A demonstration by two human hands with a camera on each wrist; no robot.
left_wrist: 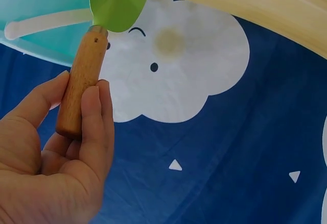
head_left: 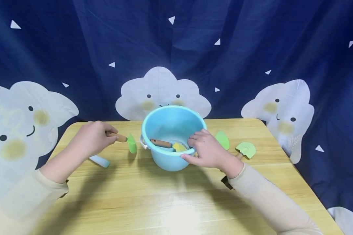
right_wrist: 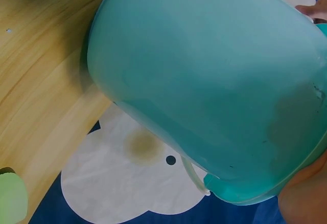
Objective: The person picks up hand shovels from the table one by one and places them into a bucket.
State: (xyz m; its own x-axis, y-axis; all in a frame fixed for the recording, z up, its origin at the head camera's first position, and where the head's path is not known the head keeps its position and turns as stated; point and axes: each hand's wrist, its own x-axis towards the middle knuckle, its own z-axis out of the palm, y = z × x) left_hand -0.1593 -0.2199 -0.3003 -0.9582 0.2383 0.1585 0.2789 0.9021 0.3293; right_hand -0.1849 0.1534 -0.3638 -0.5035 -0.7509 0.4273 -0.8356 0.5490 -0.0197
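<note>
My left hand pinches the wooden handle of a small green toy shovel, held above the table to the left of a light blue bucket. The left wrist view shows thumb and fingers around the lower handle, with the rounded green blade pointing away. My right hand grips the bucket's near right rim, thumb outside and fingers over the edge. Inside the bucket lie a wooden-handled tool and something yellow. In the right wrist view the bucket wall fills most of the picture.
Right of the bucket, a green blade shows behind my right hand, and a pale green spade with a wooden handle lies on the table. A white and teal stick-like piece lies under my left wrist. A dark blue cloud-patterned curtain hangs behind.
</note>
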